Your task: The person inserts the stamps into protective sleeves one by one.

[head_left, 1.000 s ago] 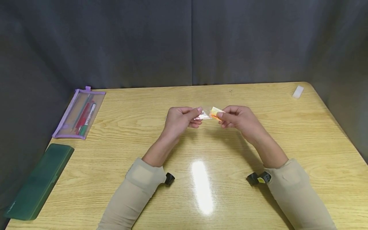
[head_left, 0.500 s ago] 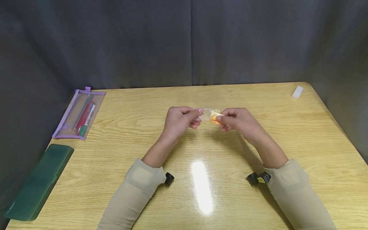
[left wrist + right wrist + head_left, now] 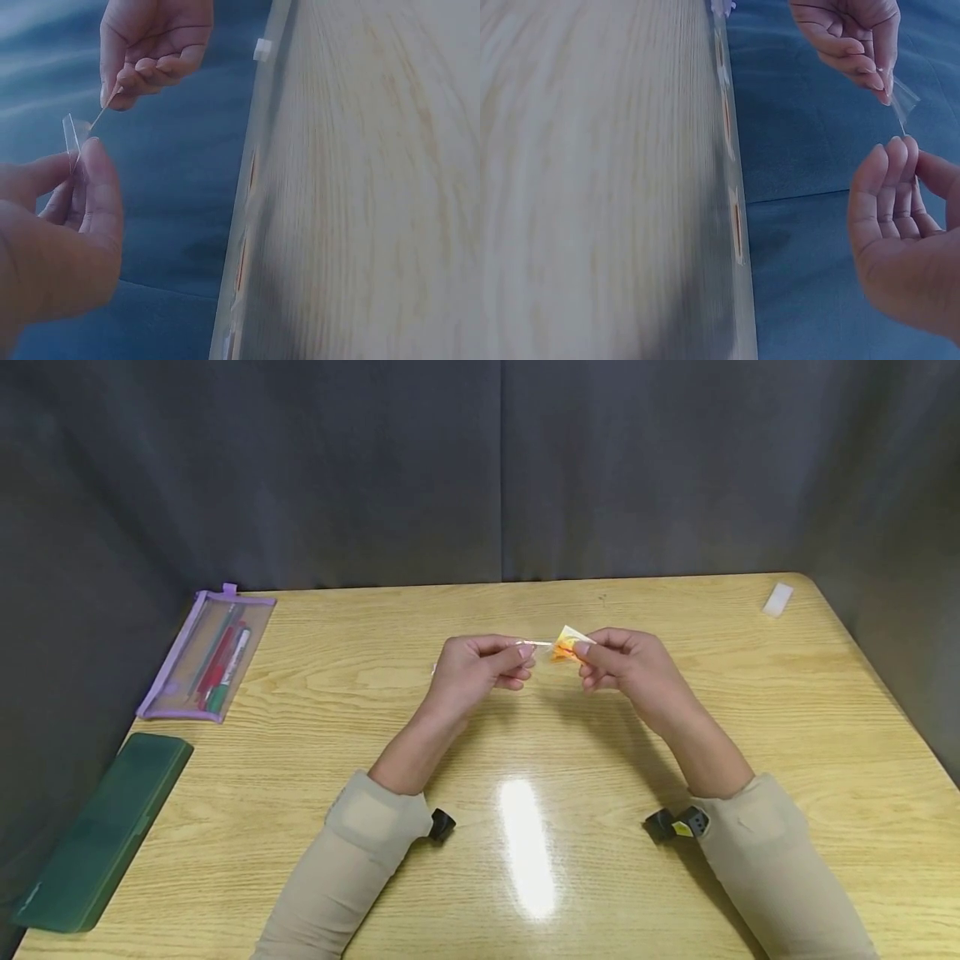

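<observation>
Above the middle of the table, both hands pinch a small clear plastic wrapper with an orange and yellow printed piece at its right end. My left hand point(image 3: 476, 664) holds the clear plastic end between thumb and fingers. My right hand point(image 3: 630, 668) pinches the orange and yellow piece point(image 3: 566, 646). A thin, shiny strip of film spans the short gap between the hands. In the left wrist view, a flap of clear plastic point(image 3: 71, 135) sticks up past the left fingertips. Whether film and printed piece are joined I cannot tell.
A purple-edged mesh pouch point(image 3: 258, 627) with pens inside lies at the table's back left. In front of it is a long dark green case point(image 3: 105, 835). A white eraser-like block point(image 3: 777, 600) sits at the back right corner. Dark curtain point(image 3: 375, 468) hangs behind the table.
The wrapper has turned from nearly flat to edge-on, so its film shows as a narrow strip. My right hand has shifted slightly up and right; my left hand stays nearly in place.
</observation>
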A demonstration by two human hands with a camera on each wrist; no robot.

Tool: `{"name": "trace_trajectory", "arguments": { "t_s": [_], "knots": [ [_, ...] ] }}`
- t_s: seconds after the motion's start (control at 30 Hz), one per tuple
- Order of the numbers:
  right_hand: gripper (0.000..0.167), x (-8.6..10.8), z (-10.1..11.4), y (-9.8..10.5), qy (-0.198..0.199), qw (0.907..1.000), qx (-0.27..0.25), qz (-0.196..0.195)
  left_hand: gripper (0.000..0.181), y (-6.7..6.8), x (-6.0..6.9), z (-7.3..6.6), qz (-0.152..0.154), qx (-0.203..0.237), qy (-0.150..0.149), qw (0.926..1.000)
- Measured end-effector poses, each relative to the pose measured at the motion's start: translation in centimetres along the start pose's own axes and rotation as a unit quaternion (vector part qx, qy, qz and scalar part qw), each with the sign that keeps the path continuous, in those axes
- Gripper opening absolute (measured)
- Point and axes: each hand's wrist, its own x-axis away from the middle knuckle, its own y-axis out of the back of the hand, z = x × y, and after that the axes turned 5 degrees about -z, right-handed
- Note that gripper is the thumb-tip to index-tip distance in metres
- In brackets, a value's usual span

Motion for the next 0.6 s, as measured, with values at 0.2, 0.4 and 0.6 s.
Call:
{"name": "trace_trajectory", "arguments": {
  "t_s": [0.2, 0.4, 0.6],
  "knots": [
    [0.027, 0.19, 0.2, -0.04, 0.011, 0.9997, -0.015, -0.017, 0.019, -0.04, -0.15, 0.04, -0.002, 0.014, -0.003, 0.9999],
    [0.019, 0.3, 0.21, -0.17, 0.009, 0.9995, -0.027, -0.009, 0.017, -0.09, -0.09, 0.06, -0.009, 0.001, -0.014, 0.9999],
    [0.019, 0.22, -0.01, -0.47, 0.005, 0.9998, -0.017, -0.007, 0.013, -0.18, 0.1, 0.08, -0.027, -0.044, -0.033, 0.9981]
  ]
}}
